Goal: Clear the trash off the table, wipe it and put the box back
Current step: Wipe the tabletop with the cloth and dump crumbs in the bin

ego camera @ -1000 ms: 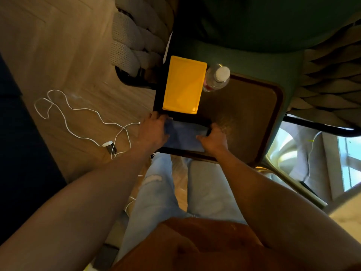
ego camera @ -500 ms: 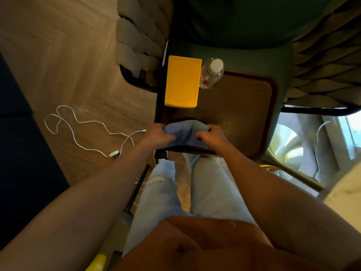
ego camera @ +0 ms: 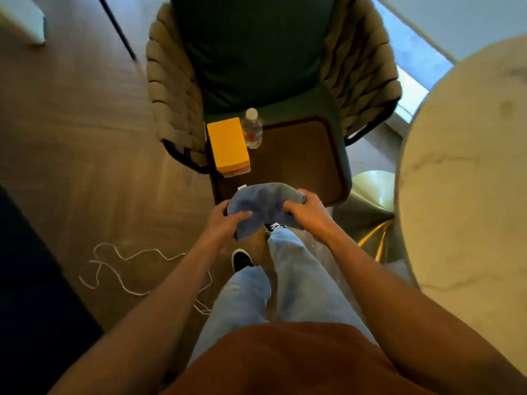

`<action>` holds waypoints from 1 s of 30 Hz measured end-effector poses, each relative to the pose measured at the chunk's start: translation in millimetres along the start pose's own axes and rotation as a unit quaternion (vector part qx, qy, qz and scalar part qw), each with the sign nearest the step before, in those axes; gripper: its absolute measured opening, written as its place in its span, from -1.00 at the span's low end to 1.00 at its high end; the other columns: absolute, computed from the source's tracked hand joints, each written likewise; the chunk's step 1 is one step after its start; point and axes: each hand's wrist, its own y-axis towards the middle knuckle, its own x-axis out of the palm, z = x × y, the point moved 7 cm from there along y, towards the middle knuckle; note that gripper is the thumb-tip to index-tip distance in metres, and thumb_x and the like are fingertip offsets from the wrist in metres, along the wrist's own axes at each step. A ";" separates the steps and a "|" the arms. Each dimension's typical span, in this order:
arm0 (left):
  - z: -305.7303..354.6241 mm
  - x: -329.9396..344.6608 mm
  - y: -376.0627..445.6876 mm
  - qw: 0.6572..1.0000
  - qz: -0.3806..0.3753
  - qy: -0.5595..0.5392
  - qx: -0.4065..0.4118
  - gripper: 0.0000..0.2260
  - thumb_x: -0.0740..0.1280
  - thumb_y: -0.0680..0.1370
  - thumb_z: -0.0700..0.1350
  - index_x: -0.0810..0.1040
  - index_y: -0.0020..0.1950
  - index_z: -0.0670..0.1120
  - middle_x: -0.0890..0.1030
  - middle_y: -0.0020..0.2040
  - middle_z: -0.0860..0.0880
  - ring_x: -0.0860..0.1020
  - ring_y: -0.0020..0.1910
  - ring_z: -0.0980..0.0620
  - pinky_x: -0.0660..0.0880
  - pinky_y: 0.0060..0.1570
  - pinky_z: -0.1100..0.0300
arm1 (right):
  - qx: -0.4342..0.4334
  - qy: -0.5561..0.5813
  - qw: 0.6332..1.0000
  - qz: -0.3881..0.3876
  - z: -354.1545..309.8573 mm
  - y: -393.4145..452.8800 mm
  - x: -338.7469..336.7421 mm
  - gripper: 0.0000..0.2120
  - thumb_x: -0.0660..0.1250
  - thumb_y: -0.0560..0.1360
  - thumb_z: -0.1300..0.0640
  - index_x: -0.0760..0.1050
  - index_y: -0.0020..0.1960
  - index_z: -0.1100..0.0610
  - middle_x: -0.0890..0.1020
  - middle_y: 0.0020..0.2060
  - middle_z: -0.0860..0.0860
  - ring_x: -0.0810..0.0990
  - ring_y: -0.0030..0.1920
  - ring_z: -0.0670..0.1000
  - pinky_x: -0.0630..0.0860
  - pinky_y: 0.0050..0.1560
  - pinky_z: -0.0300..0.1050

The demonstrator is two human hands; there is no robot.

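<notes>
The blue cloth (ego camera: 263,205) has lifted off the table (ego camera: 299,163), bunched; left hand (ego camera: 225,220) and right hand (ego camera: 306,213) fingers curl gripping it. One yellow box (ego camera: 228,143), one bottle (ego camera: 252,129) remain.

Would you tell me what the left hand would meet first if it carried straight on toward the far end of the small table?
Probably the yellow box. The left hand, gripping the blue cloth, has bare table ahead before it, though depth is unclear.

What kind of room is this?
Probably a lounge or café corner: a woven armchair faces a small brown table, with a round marble table beside it and a wood floor.
</notes>
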 end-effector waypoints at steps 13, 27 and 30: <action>52.7 191.0 -150.3 0.965 -0.243 0.037 0.091 -0.56 0.25 0.50 0.18 0.52 0.28 -0.02 0.62 0.15 -0.11 0.61 0.12 -0.07 0.56 0.10 -0.09 | -0.181 0.262 0.938 0.140 46.0 -151.8 -102.7 -0.47 0.23 0.58 -0.07 0.11 0.49 -0.10 0.37 0.35 -0.04 0.43 0.31 -0.08 0.49 0.21 -0.18; 23.6 389.8 -213.0 0.818 -0.241 0.302 0.427 -0.68 0.15 0.60 0.13 0.62 0.10 0.01 0.64 0.08 0.06 0.55 0.16 0.13 0.50 0.17 0.12 | -0.177 0.256 0.836 0.452 218.7 -269.4 -251.1 -0.59 0.33 0.53 0.27 0.35 0.34 0.09 0.52 0.06 -0.24 0.50 0.00 -0.43 0.39 -0.05 -0.55; 28.6 410.7 -187.6 0.677 -0.192 0.407 0.582 -0.67 0.17 0.60 0.01 0.57 0.22 -0.13 0.57 0.24 -0.09 0.36 0.38 -0.01 0.31 0.37 0.03 | -0.160 0.210 0.793 0.550 249.7 -295.7 -267.7 -0.57 0.34 0.51 0.27 0.37 0.36 0.19 0.54 0.16 -0.10 0.50 0.17 -0.30 0.43 0.11 -0.39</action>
